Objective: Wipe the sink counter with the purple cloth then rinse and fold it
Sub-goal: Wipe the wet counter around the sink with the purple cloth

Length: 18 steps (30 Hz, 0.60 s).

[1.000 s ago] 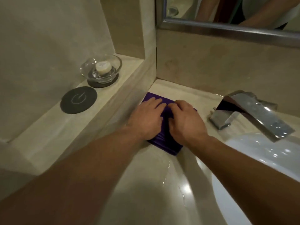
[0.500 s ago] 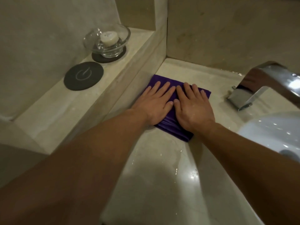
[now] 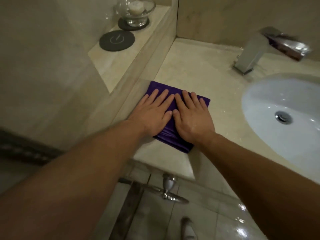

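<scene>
Pressing purple cloth [image 3: 156, 86] flat, left hand [image 3: 152, 113], right hand [image 3: 192, 116], fingers straight

Glossy stone counter [image 3: 199, 71], chrome faucet [image 3: 256, 49].

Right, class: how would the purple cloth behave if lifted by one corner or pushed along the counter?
Probably floppy: the purple cloth lies in soft folds, bunched at its near edge, so likely droops. Looks thin, so probably light. Under the left hand and right hand it should slide on the glossy counter.
</scene>
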### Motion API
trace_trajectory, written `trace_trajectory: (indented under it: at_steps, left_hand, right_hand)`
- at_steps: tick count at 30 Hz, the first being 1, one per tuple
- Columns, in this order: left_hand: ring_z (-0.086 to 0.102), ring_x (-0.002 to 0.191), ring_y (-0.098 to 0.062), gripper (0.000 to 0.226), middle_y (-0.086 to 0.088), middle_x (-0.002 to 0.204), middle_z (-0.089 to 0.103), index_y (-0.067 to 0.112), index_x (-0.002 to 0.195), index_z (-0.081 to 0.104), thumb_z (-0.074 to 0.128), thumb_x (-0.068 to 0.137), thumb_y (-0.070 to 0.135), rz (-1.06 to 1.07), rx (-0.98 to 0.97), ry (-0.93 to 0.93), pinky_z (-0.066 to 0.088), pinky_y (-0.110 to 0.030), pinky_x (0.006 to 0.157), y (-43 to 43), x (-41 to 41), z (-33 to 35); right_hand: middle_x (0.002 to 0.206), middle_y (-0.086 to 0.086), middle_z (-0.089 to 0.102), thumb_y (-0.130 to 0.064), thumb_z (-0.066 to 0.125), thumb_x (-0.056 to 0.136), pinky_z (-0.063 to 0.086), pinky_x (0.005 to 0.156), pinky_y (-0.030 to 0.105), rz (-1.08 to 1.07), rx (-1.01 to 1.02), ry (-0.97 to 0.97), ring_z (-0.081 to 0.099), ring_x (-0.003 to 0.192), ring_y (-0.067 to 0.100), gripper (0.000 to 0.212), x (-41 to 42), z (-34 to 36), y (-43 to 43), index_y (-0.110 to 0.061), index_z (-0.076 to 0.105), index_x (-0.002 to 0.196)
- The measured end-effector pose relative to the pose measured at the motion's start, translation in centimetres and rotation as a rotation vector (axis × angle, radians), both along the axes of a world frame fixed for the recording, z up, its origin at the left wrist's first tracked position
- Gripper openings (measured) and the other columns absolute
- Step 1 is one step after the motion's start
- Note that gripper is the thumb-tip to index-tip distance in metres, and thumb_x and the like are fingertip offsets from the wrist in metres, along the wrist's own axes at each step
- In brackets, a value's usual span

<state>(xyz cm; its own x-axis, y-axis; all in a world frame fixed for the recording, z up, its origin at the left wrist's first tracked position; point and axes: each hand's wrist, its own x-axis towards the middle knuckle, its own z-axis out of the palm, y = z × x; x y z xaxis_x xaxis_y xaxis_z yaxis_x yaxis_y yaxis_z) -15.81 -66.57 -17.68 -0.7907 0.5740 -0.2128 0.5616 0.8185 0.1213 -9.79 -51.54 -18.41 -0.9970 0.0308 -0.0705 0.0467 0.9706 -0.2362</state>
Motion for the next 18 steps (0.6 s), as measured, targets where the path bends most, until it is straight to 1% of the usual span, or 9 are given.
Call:
trace_trajectory:
  at_steps: [7, 11, 13, 15, 16, 18]
  left_hand:
    - [-0.011, 0.152, -0.017, 0.059, 0.008, 0.166, -0.011, 0.032, 0.157, -0.007, 0.014, 0.104, 0.047, -0.021, 0.020, 0.015, -0.005, -0.039, 0.123, -4.4, 6.9, -0.5]
    - [-0.005, 0.153, -0.017, 0.060, 0.007, 0.167, -0.002, 0.032, 0.158, 0.001, 0.020, 0.103, 0.046, -0.001, 0.047, -0.001, -0.001, -0.039, 0.124, -5.5, 9.2, 0.0]
    - [0.003, 0.152, -0.019, 0.060, 0.006, 0.166, 0.006, 0.031, 0.158, 0.009, 0.026, 0.101, 0.045, 0.012, 0.065, 0.002, 0.005, -0.040, 0.123, -5.5, 9.9, 0.6]
    - [0.017, 0.148, -0.023, 0.060, 0.003, 0.163, 0.017, 0.030, 0.155, 0.020, 0.033, 0.099, 0.044, 0.013, 0.064, 0.018, 0.018, -0.042, 0.119, -5.4, 10.1, 1.6]
    - [0.026, 0.143, -0.025, 0.059, 0.001, 0.160, 0.024, 0.029, 0.153, 0.025, 0.037, 0.097, 0.044, -0.004, 0.045, 0.045, 0.026, -0.043, 0.114, -5.2, 10.0, 2.1]
    - [0.040, 0.129, -0.029, 0.059, -0.002, 0.150, 0.037, 0.026, 0.146, 0.033, 0.045, 0.092, 0.044, -0.036, 0.008, 0.102, 0.037, -0.043, 0.104, -4.8, 9.8, 2.7]
  right_hand:
    - [0.167, 0.003, 0.000, -0.042, 0.015, 0.106, -0.002, 0.123, 0.040, -0.039, 0.007, -0.018, -0.004, 0.153, 0.022, 0.058, 7.3, -0.2, -4.7, -0.022, 0.006, 0.159]
    - [0.167, 0.003, 0.001, -0.042, 0.015, 0.106, -0.001, 0.123, 0.040, -0.045, 0.004, -0.024, -0.004, 0.153, 0.021, 0.057, 9.9, 0.1, -6.2, -0.022, 0.006, 0.159]
    - [0.167, 0.003, 0.001, -0.043, 0.015, 0.106, 0.000, 0.124, 0.040, -0.043, 0.007, -0.039, -0.003, 0.153, 0.021, 0.058, 10.7, 0.2, -6.5, -0.023, 0.007, 0.159]
    - [0.167, 0.003, 0.005, -0.045, 0.017, 0.105, 0.003, 0.125, 0.040, -0.045, 0.008, -0.043, 0.001, 0.154, 0.021, 0.058, 11.0, 0.2, -6.5, -0.023, 0.010, 0.159]
    - [0.167, 0.003, 0.010, -0.046, 0.019, 0.105, 0.006, 0.125, 0.040, -0.045, 0.010, -0.031, 0.005, 0.153, 0.022, 0.059, 11.2, 0.3, -6.4, -0.023, 0.014, 0.159]
    - [0.161, 0.005, 0.030, -0.047, 0.025, 0.103, 0.019, 0.122, 0.042, -0.040, 0.026, 0.029, 0.024, 0.149, 0.024, 0.058, 11.4, 0.5, -6.3, -0.022, 0.029, 0.155]
